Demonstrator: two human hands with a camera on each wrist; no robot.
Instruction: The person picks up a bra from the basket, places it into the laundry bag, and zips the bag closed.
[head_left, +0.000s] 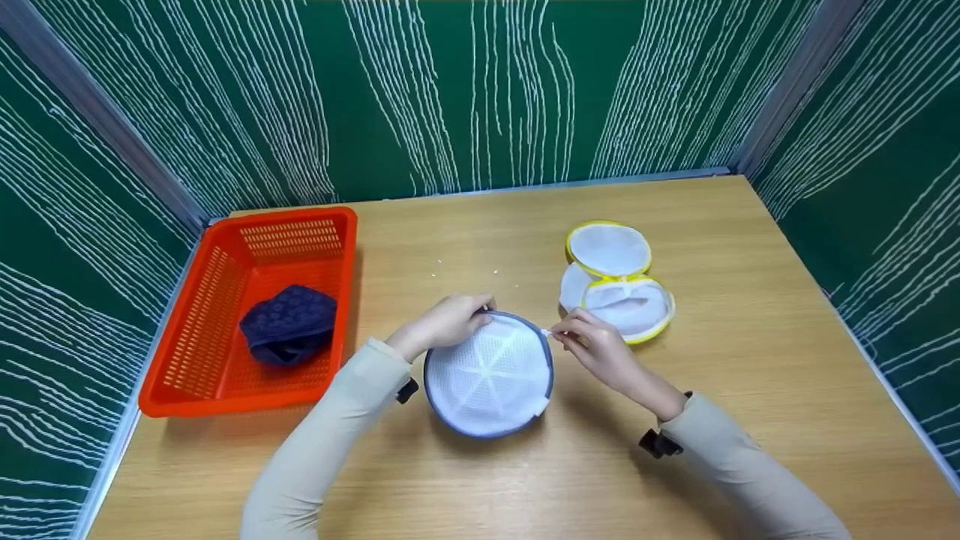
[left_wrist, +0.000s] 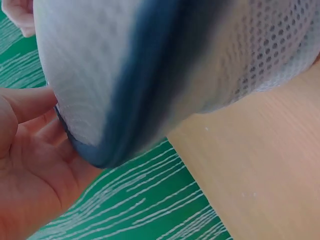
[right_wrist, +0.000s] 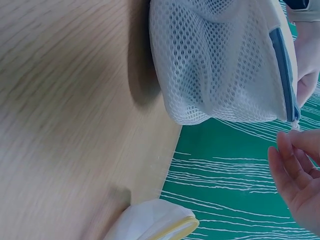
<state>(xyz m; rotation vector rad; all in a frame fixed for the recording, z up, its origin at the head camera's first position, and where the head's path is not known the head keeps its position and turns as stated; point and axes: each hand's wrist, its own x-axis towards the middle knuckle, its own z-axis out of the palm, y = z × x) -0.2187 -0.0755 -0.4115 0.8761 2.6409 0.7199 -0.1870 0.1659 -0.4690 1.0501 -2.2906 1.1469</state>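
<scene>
A round white mesh laundry bag [head_left: 487,379] with a dark blue zipper rim is held up over the middle of the table. My left hand [head_left: 452,321] grips its far left rim, thumb on the near face and fingers behind, as the left wrist view also shows. At the rim's right side, my right hand [head_left: 592,346] pinches the small white zipper pull [right_wrist: 295,125] between thumb and fingertips. In the right wrist view the bag's mesh side [right_wrist: 210,60] bulges out, and the blue zipper [right_wrist: 284,72] runs along its edge. What is inside the bag cannot be seen.
On the left stands an orange plastic basket [head_left: 344,300] with a dark navy cloth item [head_left: 291,324] in it. Behind my right hand, a yellow-rimmed white mesh bag [head_left: 609,250] lies spread on the wooden table [head_left: 750,315]. Green walls [head_left: 457,90] with white lines border the table.
</scene>
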